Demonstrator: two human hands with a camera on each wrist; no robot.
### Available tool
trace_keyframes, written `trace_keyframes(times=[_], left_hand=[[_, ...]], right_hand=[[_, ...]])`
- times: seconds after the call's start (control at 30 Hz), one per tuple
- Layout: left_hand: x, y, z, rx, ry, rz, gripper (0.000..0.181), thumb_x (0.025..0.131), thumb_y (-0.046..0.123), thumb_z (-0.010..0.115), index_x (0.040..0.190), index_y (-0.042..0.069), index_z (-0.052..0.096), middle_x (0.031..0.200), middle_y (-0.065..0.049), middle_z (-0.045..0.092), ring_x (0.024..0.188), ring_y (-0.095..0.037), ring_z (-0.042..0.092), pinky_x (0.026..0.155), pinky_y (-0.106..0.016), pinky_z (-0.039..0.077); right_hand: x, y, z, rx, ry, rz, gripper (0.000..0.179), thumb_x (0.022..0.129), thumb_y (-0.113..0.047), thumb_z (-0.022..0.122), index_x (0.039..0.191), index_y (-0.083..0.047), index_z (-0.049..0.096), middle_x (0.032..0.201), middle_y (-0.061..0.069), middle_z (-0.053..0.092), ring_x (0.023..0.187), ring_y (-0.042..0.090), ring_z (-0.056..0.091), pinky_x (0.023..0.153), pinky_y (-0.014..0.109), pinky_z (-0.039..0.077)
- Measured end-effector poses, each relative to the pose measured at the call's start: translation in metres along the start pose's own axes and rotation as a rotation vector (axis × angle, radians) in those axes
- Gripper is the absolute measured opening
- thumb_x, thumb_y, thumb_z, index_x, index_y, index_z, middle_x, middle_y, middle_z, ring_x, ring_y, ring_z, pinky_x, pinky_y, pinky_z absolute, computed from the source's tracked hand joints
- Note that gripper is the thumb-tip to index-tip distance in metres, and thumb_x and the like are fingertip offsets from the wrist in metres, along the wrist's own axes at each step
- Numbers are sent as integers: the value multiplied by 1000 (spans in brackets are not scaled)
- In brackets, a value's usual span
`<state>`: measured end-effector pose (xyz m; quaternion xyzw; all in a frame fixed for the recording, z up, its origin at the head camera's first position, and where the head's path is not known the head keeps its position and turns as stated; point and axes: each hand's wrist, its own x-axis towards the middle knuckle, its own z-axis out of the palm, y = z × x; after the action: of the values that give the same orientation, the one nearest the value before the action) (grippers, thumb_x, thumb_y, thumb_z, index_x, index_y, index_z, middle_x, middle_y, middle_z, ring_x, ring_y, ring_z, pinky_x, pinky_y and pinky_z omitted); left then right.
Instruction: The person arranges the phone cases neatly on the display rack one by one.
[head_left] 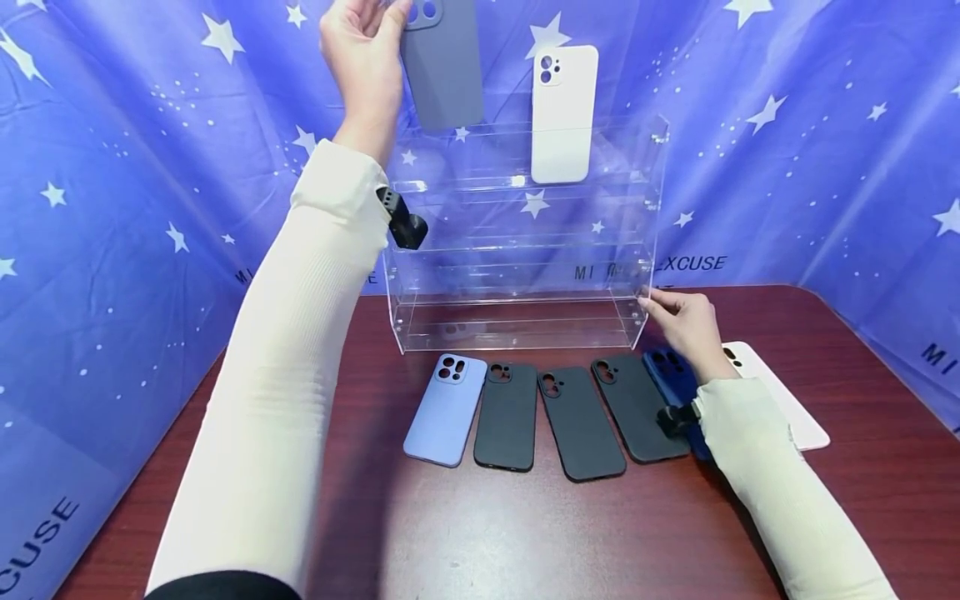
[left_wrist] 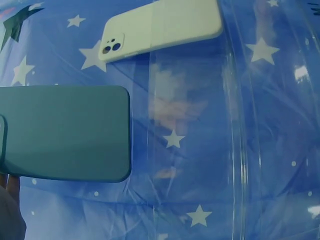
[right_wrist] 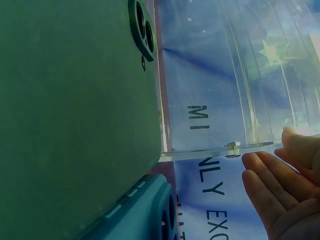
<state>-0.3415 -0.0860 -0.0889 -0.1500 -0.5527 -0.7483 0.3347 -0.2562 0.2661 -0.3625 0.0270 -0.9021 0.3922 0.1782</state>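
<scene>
My left hand (head_left: 363, 62) grips a grey phone case (head_left: 446, 79) by its camera end, raised above the top left of a clear acrylic display rack (head_left: 517, 342). In the left wrist view the case's lower end (left_wrist: 65, 132) hangs apart from a white phone case (left_wrist: 170, 27), which stands upright on the top tier, right of centre. Low on the rack's right side, my right hand (head_left: 686, 329) pinches the edge of the side panel; the right wrist view shows the thumb (right_wrist: 295, 145) on one side and fingers on the other.
In front of the rack lie a light blue case (head_left: 446, 412), several dark cases (head_left: 506, 421), a navy case (head_left: 667, 367) and a white case (head_left: 783, 408), the last two partly behind my right arm. A blue starred curtain (head_left: 135, 208) hangs behind the brown table (head_left: 465, 533).
</scene>
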Motion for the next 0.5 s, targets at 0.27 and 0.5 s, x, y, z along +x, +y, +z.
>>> trace_keyframes(times=[0.27,0.5], left_hand=[[5,-2,-3,-16,24,-2,28,82,-10,65,109,-9,63,115,-14,66,101,-11,65,84,-9,46],[6,-12,-6,-15,13,-5,41,81,-14,64,121,-6,59,124,-12,61,109,-5,60,87,-7,44]], right_hand=[[2,-1,1,-20,18,-5,37,93,-29,61,118,-3,65,113,21,63,76,-5,46,55,14,34],[2,-3,1,-27,24,-6,36,93,-29,61,118,-4,65,113,20,63,85,2,52,58,13,36]])
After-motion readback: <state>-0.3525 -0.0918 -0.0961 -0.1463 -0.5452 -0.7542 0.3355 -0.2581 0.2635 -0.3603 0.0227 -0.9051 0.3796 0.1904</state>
